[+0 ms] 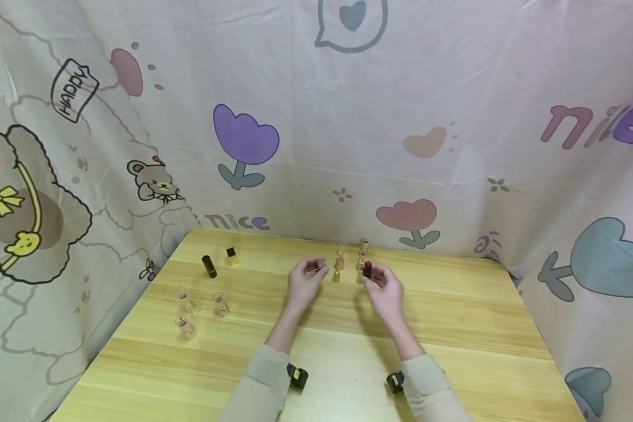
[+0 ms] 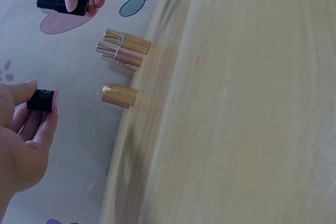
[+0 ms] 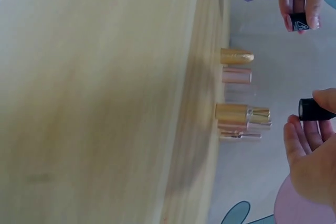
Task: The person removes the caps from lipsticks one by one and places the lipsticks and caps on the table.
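While fingers are pinching, left hand point(image 1: 302, 287): holding stub point(image 2: 41, 100)
Right hand point(image 1: 387, 294): gripping tube point(image 1: 367, 271)
Surface point(image 1: 453, 328), near far edge: lipsticks point(image 2: 134, 44) likely needing clearance

This looks like a small curtained-off recording booth; whether it stands in a home, an office or a studio cannot be told. Pale, wrinkled cloth point(image 1: 327, 146) printed with pastel cartoons hangs behind and on both sides of a light yellow, wood-grained table point(image 1: 453, 334), hiding the room beyond. Its print shows a purple tulip point(image 1: 250, 139), a beige bear point(image 1: 158, 181) and the word "nice". Small black box-shaped devices point(image 1: 298, 378) sit at the person's sleeve cuffs.
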Demonstrator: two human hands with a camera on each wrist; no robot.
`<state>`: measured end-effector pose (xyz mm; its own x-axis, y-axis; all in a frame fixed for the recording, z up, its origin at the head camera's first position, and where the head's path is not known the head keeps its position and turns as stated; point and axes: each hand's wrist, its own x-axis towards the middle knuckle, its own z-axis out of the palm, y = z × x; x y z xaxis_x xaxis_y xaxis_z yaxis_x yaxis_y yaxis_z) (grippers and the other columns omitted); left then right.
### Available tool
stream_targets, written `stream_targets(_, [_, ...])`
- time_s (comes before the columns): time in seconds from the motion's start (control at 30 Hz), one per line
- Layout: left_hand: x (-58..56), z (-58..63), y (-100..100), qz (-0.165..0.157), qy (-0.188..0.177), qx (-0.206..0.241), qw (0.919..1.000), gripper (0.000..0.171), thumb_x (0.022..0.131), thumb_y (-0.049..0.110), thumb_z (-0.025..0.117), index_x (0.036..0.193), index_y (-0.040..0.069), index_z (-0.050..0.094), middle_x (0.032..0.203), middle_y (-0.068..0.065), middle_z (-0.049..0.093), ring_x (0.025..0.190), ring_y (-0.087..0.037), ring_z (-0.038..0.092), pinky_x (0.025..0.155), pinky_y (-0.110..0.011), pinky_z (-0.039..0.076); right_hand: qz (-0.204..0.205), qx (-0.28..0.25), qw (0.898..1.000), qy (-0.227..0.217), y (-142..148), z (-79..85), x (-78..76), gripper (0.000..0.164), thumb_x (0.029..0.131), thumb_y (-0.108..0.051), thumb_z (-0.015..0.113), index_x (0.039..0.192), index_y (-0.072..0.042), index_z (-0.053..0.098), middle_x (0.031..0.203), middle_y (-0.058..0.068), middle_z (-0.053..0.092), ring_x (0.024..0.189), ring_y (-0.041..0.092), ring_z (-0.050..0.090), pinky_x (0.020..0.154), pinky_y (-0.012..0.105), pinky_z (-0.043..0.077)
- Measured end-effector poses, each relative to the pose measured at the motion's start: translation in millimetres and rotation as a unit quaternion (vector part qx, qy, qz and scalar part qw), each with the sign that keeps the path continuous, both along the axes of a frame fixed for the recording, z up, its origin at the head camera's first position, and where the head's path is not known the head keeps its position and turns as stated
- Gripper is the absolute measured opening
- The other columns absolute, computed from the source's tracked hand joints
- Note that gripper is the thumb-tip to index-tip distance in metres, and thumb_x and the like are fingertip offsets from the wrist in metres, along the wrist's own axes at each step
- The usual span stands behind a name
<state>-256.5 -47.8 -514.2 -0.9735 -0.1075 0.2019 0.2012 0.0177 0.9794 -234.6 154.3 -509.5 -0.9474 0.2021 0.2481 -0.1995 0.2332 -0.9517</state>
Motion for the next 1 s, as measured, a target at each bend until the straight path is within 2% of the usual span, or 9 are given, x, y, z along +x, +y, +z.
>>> stream_targets(0.2, [-1.3, -2.9, 6.6, -0.019, -0.023, -0.039, 0.9988, 0.028, 0.091, 0.001, 0.076, 0.118, -0.001, 0.068, 0.116, -0.018, 0.07, 0.115, -0.035, 0.068, 0.101, -0.033, 0.058, -0.017, 0.052, 0.998, -0.034, 7.1, -2.8, 1.5, 0.034, 0.087, 0.002, 0.079, 0.117, 0.008, 0.065, 0.114, 0.025, 0.071, 0.107, 0.039, 0.07, 0.102, 0.047, 0.058])
stream_targets(0.43, [-3.8, -8.2, 14.7, -0.042, -0.033, -0.063, 0.9966, 0.028, 0.091, -0.002, 0.075, 0.118, -0.004, 0.067, 0.113, -0.019, 0.069, 0.112, -0.034, 0.068, 0.097, -0.029, 0.06, -0.014, 0.097, 0.993, -0.072, 12.9, -6.2, 0.1, 0.033, 0.085, 0.002, 0.08, 0.115, 0.005, 0.068, 0.109, 0.022, 0.073, 0.1, 0.035, 0.071, 0.095, 0.044, 0.061])
stream_targets(0.63, [-3.1, -10.3, 17.8, -0.053, -0.049, -0.095, 0.9928, 0.027, 0.09, -0.003, 0.075, 0.116, -0.004, 0.068, 0.11, -0.018, 0.07, 0.107, -0.033, 0.069, 0.094, -0.032, 0.062, 0.006, 0.113, 0.989, -0.096, 15.6, -10.6, -1.6, 0.029, 0.084, 0.004, 0.08, 0.111, 0.006, 0.069, 0.102, 0.02, 0.074, 0.093, 0.031, 0.071, 0.09, 0.043, 0.062])
stream_targets(1.0, [-3.6, -13.5, 21.4, -0.068, -0.083, -0.145, 0.9837, 0.026, 0.088, -0.004, 0.076, 0.113, -0.004, 0.068, 0.104, -0.016, 0.072, 0.099, -0.029, 0.071, 0.088, -0.032, 0.063, 0.03, 0.127, 0.983, -0.129, 16.4, -19.5, -7.2, 0.029, 0.083, 0.006, 0.08, 0.109, 0.005, 0.069, 0.102, 0.018, 0.074, 0.093, 0.029, 0.071, 0.092, 0.044, 0.061])
